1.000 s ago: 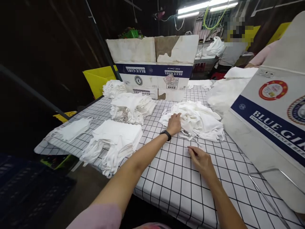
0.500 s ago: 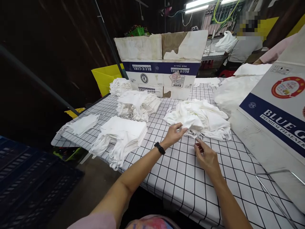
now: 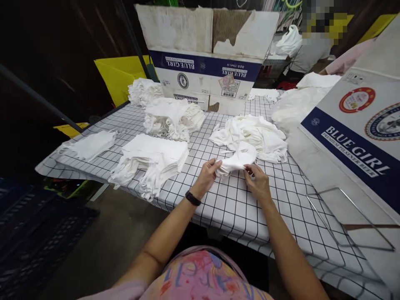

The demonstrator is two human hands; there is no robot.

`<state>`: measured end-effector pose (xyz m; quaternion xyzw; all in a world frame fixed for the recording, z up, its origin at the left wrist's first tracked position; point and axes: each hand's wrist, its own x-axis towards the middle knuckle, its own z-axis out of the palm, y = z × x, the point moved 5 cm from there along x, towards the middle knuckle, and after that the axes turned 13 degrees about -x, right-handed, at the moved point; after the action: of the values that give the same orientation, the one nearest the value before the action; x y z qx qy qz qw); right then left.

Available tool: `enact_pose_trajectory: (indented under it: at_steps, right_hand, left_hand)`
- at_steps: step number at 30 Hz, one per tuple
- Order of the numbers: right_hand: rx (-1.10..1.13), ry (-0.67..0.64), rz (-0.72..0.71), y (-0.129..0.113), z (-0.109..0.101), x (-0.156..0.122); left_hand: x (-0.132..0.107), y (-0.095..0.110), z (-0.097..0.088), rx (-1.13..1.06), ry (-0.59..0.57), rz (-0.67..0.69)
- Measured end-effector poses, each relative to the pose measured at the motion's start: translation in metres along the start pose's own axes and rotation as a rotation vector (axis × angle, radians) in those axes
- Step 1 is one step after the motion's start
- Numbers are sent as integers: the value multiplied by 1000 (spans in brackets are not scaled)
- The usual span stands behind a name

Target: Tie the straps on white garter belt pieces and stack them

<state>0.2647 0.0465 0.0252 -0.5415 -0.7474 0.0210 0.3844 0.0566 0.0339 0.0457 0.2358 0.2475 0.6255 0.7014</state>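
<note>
Between my two hands is a white cloth piece (image 3: 236, 160), raised slightly off the checked tablecloth and partly folded over. My left hand (image 3: 206, 177) pinches its left edge between thumb and fingers. On the other side my right hand (image 3: 256, 180) grips the right edge. Just behind it lies a loose heap of white cloth pieces (image 3: 262, 135), which the held piece overlaps in view. To the left rests a neat stack of white cloth pieces (image 3: 156, 152), with narrow strips hanging at its front. The exact kind of garment cannot be made out.
More white piles (image 3: 176, 114) sit behind the stack, and a flat bundle (image 3: 90, 145) lies far left. One cardboard box (image 3: 203, 68) stands at the back, another cardboard box (image 3: 353, 141) at right beside a wire frame (image 3: 350, 196). Dark crates (image 3: 40, 233) are below left. A co-worker (image 3: 309, 58) is behind.
My hands have drawn a white piece from the heap toward me, and both now hold it. The view has tilted downward.
</note>
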Motion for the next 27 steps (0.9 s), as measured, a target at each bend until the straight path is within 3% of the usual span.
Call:
enact_pose_trajectory:
  at_steps: [5, 10, 14, 17, 20, 22, 25, 27]
  right_hand:
    - [37, -71, 34, -1, -1, -2]
    - [57, -125, -173, -20, 7, -2]
    - [86, -183, -191, -24, 8, -1]
    - [156, -357, -125, -27, 1, -5]
    - [257, -517, 1, -39, -6, -14]
    - [458, -602, 188, -50, -4, -22]
    - [884, -701, 491, -73, 6, -32]
    - [1031, -653, 629, -83, 7, -33]
  left_hand:
    - [-8, 14, -11, -39, 9, 15]
    - [-23, 11, -6, 20, -30, -26]
    - [-32, 9, -4, 193, -79, -35]
    - [-38, 22, -5, 404, -82, 42]
    - [-47, 38, 0, 708, -106, 194]
    - [-57, 41, 12, 934, -183, 312]
    - [-79, 23, 36, 1237, -460, 479]
    - [-95, 4, 46, 1407, -651, 568]
